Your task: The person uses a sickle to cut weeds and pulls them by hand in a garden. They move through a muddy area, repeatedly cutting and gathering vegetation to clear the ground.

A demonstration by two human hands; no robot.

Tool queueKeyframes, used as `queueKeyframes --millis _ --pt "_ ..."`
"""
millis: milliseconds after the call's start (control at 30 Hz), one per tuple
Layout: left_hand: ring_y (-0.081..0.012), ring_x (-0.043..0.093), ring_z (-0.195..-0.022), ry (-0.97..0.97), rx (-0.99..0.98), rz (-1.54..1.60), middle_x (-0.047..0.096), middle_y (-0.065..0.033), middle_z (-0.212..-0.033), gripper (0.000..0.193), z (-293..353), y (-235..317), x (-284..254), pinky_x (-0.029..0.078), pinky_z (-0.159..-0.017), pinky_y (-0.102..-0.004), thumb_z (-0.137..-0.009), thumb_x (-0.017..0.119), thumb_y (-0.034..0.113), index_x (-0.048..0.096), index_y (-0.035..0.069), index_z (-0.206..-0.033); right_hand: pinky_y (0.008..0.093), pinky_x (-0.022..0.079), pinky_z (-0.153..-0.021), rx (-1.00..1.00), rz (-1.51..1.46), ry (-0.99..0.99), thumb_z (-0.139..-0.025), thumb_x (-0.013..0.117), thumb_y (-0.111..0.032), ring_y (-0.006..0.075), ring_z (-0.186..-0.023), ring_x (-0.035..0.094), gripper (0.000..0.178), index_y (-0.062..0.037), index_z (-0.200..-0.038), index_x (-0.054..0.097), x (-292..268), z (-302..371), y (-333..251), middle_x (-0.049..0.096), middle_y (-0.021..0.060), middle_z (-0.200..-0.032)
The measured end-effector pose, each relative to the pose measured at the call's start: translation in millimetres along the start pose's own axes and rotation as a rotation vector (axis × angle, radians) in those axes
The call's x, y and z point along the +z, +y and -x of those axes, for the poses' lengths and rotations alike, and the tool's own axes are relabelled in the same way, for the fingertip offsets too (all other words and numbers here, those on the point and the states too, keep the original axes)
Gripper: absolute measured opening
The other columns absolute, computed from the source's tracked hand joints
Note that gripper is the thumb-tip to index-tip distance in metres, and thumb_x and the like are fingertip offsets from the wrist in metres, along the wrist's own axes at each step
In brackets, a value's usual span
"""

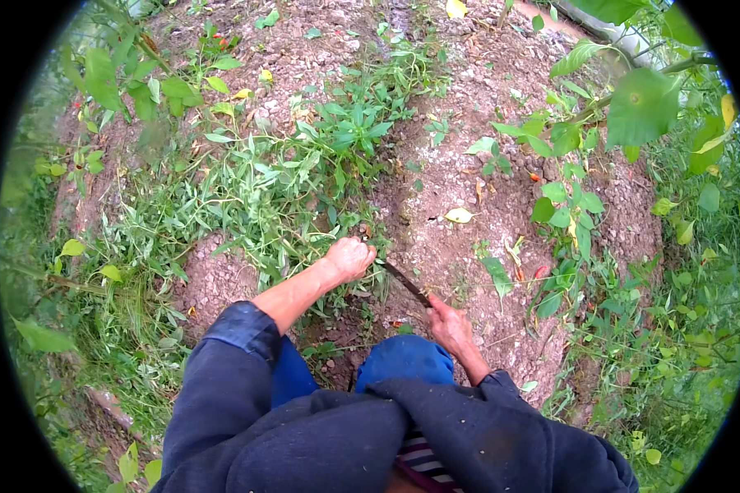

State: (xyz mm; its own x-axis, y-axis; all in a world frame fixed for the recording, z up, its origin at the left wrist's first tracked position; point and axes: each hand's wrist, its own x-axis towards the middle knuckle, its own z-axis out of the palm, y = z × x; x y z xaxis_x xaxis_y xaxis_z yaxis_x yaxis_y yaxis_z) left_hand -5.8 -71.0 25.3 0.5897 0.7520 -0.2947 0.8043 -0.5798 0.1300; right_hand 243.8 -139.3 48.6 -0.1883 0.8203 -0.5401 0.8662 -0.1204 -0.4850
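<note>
My left hand [351,258] is closed low over the soil, at the right edge of a thick patch of green weeds [259,193]. Its fingers are curled round some weed stems, mostly hidden by the fist. In my right hand [454,327] is the handle end of a knife-like tool [404,283] with a long, narrow, dark blade. The blade slants up and left across the ground, and its tip comes close to the left fist. Whether the tip touches the stems cannot be made out.
Bare, crumbly soil [444,201] runs along the right of the weeds. Leafy plants [571,209] stand on the right, and a branch with large leaves [643,107] hangs in at the upper right. Fallen yellow leaves [460,215] and small red fruits [541,272] lie about.
</note>
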Motion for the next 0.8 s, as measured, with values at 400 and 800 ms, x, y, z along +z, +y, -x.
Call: queueKeyframes --millis 400,800 --pt "-0.023 0.054 -0.06 0.121 -0.255 -0.285 0.055 -0.0091 -0.055 0.023 -1 -76 -97 0.045 -0.043 -0.0318 -0.059 0.049 0.009 0.05 -0.001 -0.08 0.0393 0.039 -0.057 -0.165 -0.007 0.384 -0.081 0.039 -0.032 0.0309 -0.061 0.051 0.034 -0.0003 -0.081 0.052 -96 -118 116 0.051 0.0162 -0.061" --pt "-0.018 0.052 -0.062 -0.138 -0.184 -0.61 0.054 -0.0075 -0.06 0.003 40 -150 -191 0.047 -0.049 -0.028 -0.057 0.054 0.009 0.053 0.007 -0.057 0.0506 0.04 -0.057 0.132 0.21 0.438 -0.083 0.035 -0.034 0.0396 -0.065 0.054 0.025 -0.0104 -0.088 0.043 -69 -109 95 0.054 0.0212 -0.063"
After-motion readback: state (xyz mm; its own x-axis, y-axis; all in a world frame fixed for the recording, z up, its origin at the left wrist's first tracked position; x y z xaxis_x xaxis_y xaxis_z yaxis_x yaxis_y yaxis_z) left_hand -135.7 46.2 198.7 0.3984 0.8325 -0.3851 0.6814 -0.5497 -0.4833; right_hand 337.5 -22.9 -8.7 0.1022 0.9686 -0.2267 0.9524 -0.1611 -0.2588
